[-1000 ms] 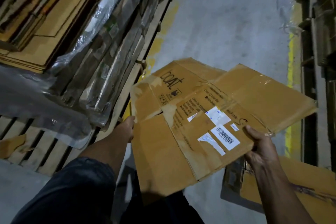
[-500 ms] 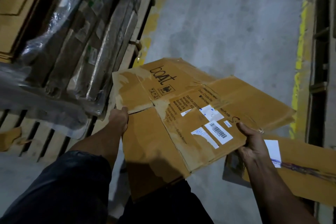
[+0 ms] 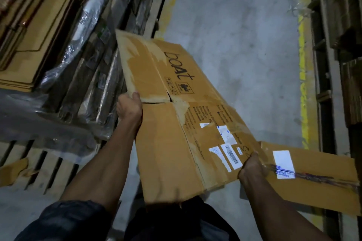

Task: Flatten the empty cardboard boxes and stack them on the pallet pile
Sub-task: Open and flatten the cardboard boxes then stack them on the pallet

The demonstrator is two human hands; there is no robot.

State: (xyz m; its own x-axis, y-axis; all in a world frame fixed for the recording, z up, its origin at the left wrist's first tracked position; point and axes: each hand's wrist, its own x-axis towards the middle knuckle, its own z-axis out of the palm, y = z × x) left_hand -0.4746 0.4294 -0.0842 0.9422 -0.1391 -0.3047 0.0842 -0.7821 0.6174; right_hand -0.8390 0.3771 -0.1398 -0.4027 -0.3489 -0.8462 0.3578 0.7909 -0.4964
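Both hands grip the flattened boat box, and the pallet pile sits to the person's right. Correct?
Not quite. In the head view both the left hand and right hand do grip the flattened boat box, but the pallet pile of flattened cardboard sits to the person's left, not right.

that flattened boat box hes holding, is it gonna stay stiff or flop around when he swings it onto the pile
The flattened box will probably flop at its creases: its flaps already sit at different angles. It looks light, since the left hand and right hand hold it only by the edges. The torn, worn surface suggests a flap could bend or rip if yanked.
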